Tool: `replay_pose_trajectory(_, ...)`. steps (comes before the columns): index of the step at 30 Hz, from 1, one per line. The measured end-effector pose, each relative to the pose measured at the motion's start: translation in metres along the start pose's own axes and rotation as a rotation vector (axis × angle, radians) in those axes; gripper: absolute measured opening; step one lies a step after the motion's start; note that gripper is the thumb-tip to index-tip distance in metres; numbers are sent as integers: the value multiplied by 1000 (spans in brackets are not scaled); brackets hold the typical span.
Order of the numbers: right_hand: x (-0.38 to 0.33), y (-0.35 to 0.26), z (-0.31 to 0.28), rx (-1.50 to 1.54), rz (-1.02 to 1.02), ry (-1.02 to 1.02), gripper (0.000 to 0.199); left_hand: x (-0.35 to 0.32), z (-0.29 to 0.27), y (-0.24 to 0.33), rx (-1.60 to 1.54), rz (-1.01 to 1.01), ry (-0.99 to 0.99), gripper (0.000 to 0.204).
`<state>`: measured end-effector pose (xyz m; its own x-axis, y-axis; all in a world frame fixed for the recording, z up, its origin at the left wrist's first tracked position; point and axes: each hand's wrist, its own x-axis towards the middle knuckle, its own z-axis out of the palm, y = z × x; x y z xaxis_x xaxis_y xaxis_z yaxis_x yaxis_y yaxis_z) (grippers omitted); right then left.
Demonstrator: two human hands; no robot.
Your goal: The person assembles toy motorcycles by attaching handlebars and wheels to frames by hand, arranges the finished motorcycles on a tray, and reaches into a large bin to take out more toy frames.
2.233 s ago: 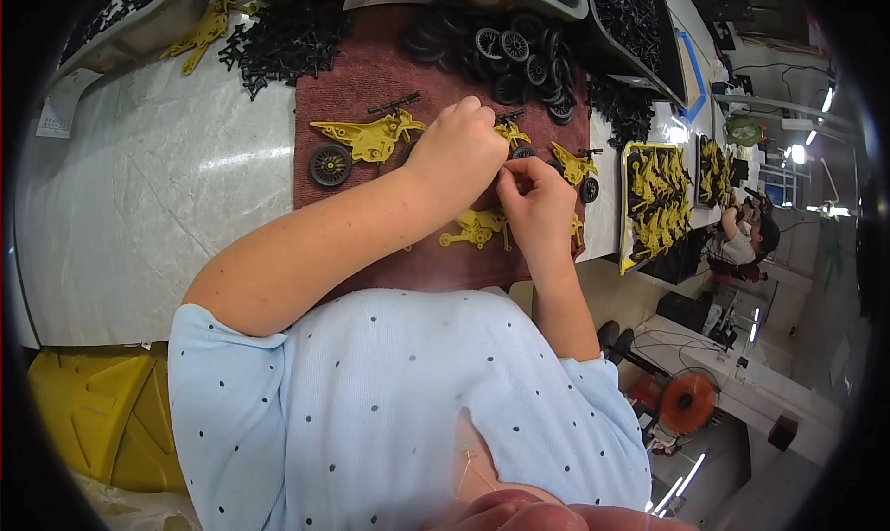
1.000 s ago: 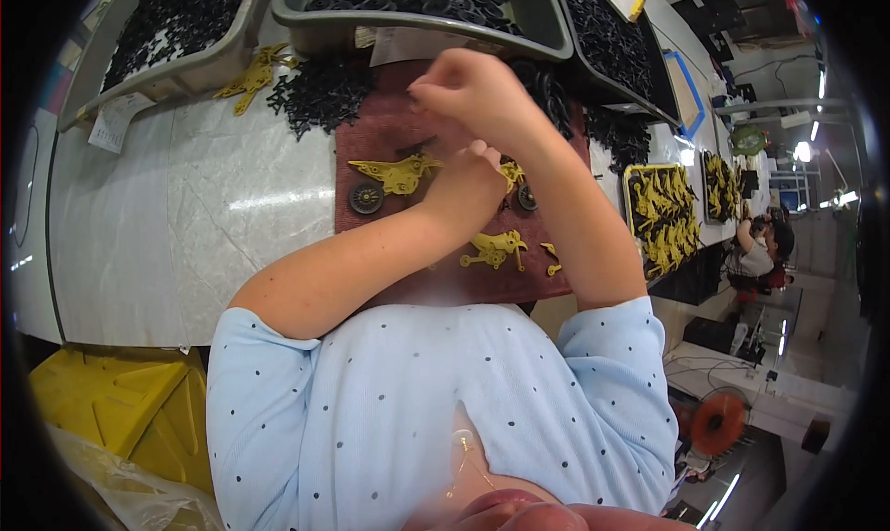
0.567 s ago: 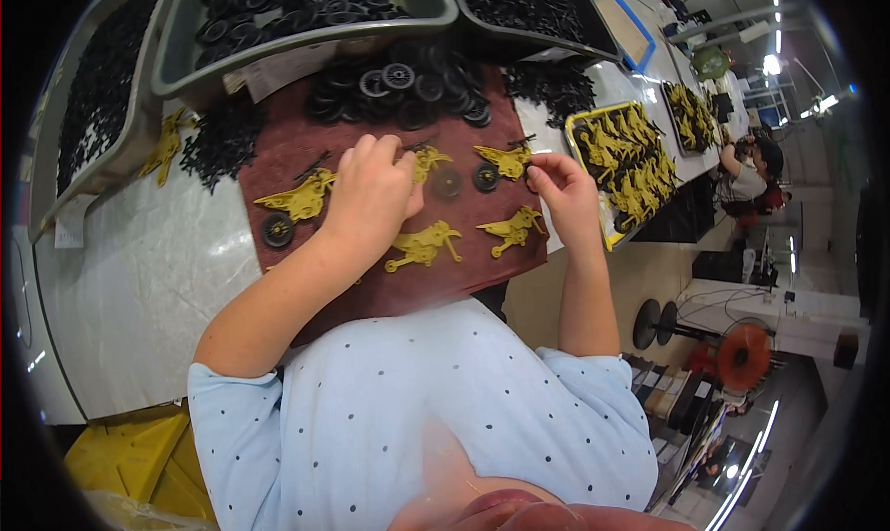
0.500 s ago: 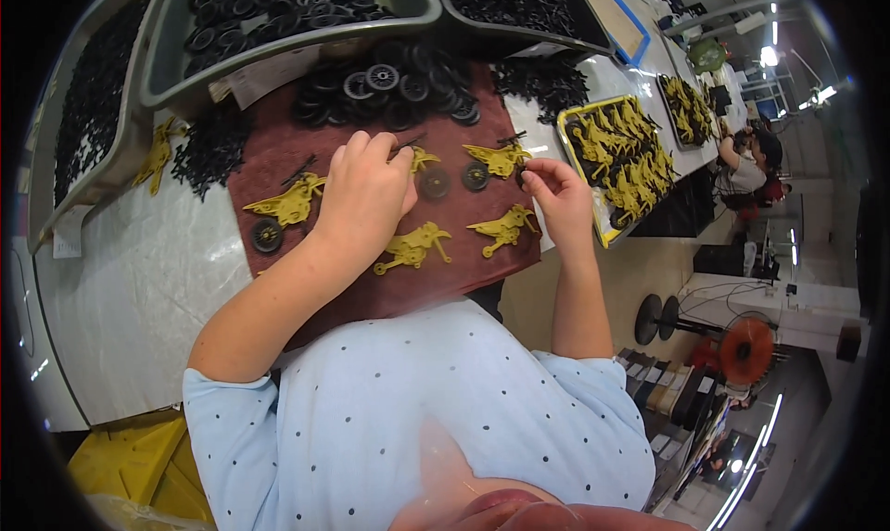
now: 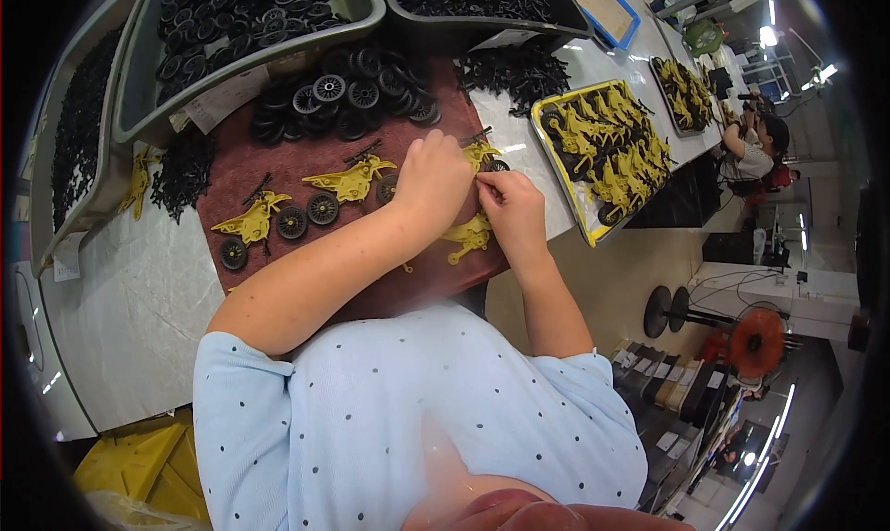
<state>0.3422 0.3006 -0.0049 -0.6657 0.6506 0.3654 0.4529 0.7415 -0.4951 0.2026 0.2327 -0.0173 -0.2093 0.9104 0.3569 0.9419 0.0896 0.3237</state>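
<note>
A row of yellow toy motorcycle bodies with black wheels and handlebars lies on a dark red cloth (image 5: 278, 160). The left toy motorcycle (image 5: 255, 221) and the middle toy motorcycle (image 5: 352, 181) lie on their sides with wheels at both ends. My left hand (image 5: 434, 181), fingers curled down, is over the near left part of the right toy motorcycle (image 5: 481, 151), hiding much of it. Just below that toy's rear wheel (image 5: 498, 166), my right hand (image 5: 512, 211) pinches thumb and fingertips together. What either hand grips is hidden. A yellow body without wheels (image 5: 471, 238) lies below the hands.
Black wheels (image 5: 348, 91) are heaped at the cloth's far edge, below a grey bin of wheels (image 5: 373, 14). Small black parts (image 5: 514, 72) lie beside them. A yellow-rimmed tray (image 5: 541, 128) of toy motorcycles stands to the right. Farther right sits another person (image 5: 753, 165).
My left hand has moved right, from the middle toy motorcycle to the right one, close to my right hand. The middle toy now shows. The whole view has shifted slightly.
</note>
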Motion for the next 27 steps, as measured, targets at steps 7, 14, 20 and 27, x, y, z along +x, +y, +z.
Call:
replay_pose_trajectory(7, 3, 0, 0, 37, 16, -46, 13, 5, 4, -7, -108, 22, 48, 19)
replay_pose_trajectory(14, 8, -10, -3, -25, -85, -83, 13, 7, 5, -14, -184, 31, 62, 17)
replay_pose_trajectory(20, 14, -16, -3, -105, 24, -158, 10, 9, 0, -11, -205, -12, -6, 12)
replay_pose_trajectory(27, 6, -19, 10, -71, 171, -80, 9, 9, 0, -10, -188, 30, 47, 16)
